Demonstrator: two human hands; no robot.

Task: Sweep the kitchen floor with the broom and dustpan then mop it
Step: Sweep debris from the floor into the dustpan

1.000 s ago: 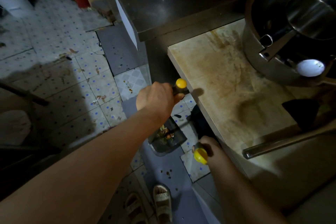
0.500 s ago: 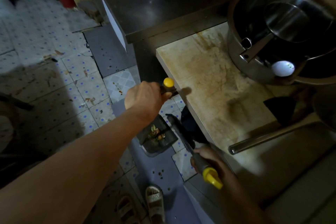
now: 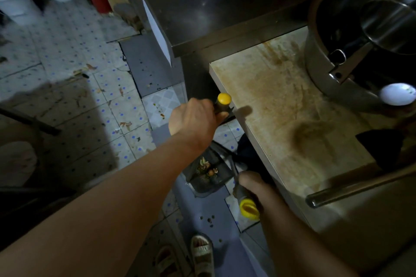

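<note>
No readable text, labels, brands, numbers or signs are found in the head view. A white sheet (image 3: 157, 36) is seen fixed to the side of the steel counter (image 3: 225, 7), but its face is turned away and nothing on it can be read.

Light: dim, with a brighter patch on the floor tiles (image 3: 67, 56)
Edges: dark, soft, wide-angle bending
Glare: pot (image 3: 364, 36) rim
</note>
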